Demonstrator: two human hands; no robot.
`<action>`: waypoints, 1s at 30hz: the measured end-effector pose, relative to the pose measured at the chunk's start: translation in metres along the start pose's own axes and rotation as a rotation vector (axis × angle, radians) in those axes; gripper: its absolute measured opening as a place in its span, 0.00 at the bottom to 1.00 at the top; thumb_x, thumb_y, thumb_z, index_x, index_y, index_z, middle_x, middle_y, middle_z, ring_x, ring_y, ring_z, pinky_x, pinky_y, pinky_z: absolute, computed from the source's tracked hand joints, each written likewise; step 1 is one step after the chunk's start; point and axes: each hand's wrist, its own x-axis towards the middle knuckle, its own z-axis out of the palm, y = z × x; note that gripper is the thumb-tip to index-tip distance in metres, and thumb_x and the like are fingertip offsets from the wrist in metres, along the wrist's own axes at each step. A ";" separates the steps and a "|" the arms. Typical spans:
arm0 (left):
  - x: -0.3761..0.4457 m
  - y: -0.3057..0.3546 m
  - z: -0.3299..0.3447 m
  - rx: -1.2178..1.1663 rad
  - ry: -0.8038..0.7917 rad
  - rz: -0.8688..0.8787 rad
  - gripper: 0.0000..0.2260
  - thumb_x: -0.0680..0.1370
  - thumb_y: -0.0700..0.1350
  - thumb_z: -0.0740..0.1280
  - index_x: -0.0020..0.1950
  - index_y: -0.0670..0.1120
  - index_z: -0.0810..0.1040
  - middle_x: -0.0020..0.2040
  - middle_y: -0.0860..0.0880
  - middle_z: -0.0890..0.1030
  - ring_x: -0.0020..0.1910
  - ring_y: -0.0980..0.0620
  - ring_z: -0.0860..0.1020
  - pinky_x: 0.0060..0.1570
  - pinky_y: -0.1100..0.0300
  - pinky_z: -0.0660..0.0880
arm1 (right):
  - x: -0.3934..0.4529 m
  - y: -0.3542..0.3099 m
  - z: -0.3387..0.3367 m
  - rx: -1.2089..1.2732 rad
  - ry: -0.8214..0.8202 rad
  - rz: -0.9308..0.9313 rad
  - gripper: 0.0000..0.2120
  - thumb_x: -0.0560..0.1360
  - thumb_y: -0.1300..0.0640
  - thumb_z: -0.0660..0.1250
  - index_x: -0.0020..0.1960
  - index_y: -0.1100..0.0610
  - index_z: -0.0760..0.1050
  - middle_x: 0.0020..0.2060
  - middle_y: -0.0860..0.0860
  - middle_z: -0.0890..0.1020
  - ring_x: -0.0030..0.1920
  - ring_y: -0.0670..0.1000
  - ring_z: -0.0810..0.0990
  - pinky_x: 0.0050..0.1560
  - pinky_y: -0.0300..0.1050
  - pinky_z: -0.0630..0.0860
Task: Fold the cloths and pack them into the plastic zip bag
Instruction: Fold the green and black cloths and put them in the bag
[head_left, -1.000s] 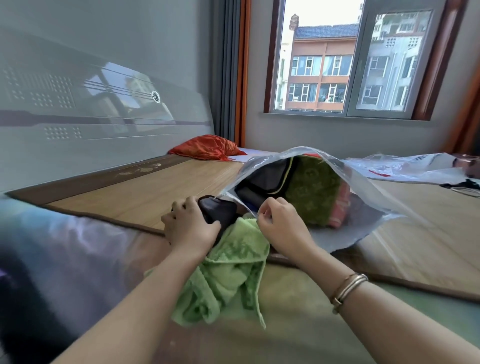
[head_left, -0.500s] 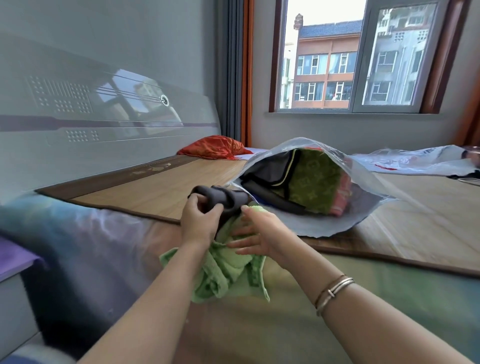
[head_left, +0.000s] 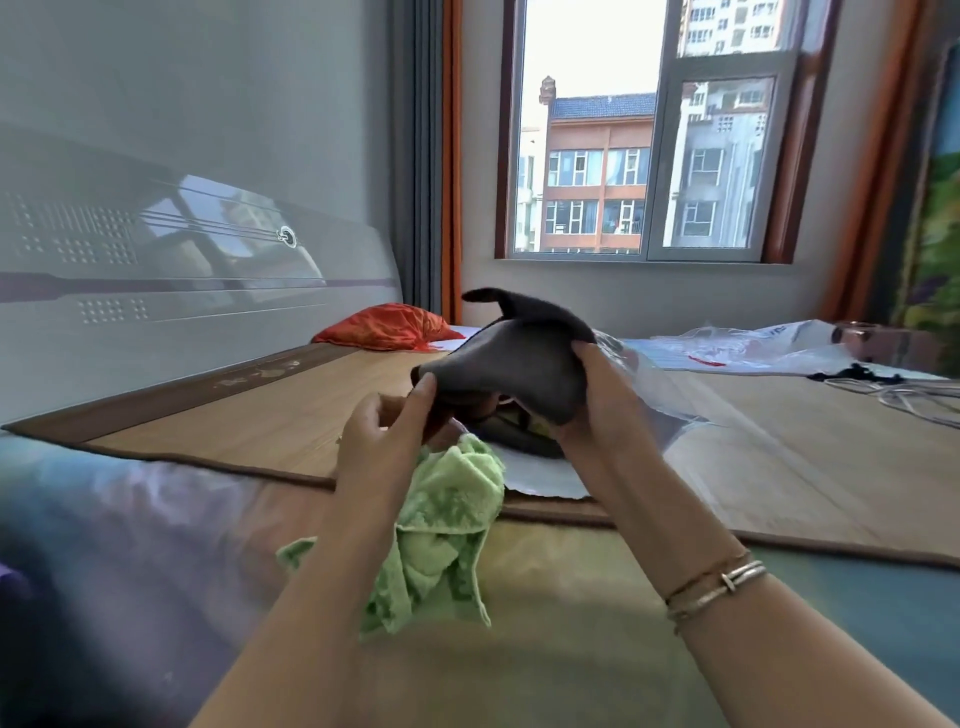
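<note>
Left hand (head_left: 387, 431) pinches, right hand (head_left: 597, 395) grips a dark grey cloth (head_left: 511, 364) held up mid-air, not yet folded. Green towel (head_left: 441, 525) lies crumpled at 6 o'clock below them. Plastic zip bag (head_left: 649, 395) behind at 1 o'clock, partly packed (contents mostly hidden).

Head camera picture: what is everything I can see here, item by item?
dark grey cloth: one, held up in front of the bag
green towel: one, crumpled on the bed under the hands
plastic zip bag: one, clear, on the mat behind the hands
orange cushion: one, far end of the mat
bamboo mat: one, tan, on the bed
window: one, facing buildings
bracelets: metal, right wrist
left hand: pinches the cloth's corner
right hand: grips the cloth's other side
</note>
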 end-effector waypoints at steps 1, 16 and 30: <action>-0.002 0.000 0.003 -0.008 -0.030 -0.021 0.16 0.75 0.58 0.68 0.47 0.44 0.74 0.42 0.50 0.78 0.37 0.57 0.78 0.37 0.62 0.70 | -0.003 -0.011 -0.004 0.038 0.006 0.007 0.08 0.81 0.59 0.58 0.50 0.59 0.75 0.46 0.56 0.81 0.47 0.54 0.80 0.48 0.51 0.76; -0.031 0.002 0.054 -0.271 -0.563 -0.303 0.10 0.79 0.41 0.65 0.59 0.44 0.77 0.55 0.44 0.83 0.55 0.45 0.81 0.54 0.48 0.76 | -0.021 -0.029 -0.096 0.051 -0.091 0.213 0.12 0.77 0.52 0.57 0.46 0.57 0.77 0.36 0.54 0.83 0.37 0.53 0.83 0.36 0.44 0.78; -0.027 0.006 0.052 -0.457 -0.438 -0.367 0.10 0.80 0.45 0.62 0.47 0.44 0.82 0.44 0.47 0.85 0.42 0.52 0.83 0.48 0.58 0.77 | -0.034 -0.004 -0.113 -0.419 -0.198 0.484 0.12 0.80 0.55 0.58 0.40 0.56 0.72 0.34 0.52 0.76 0.35 0.50 0.73 0.36 0.43 0.68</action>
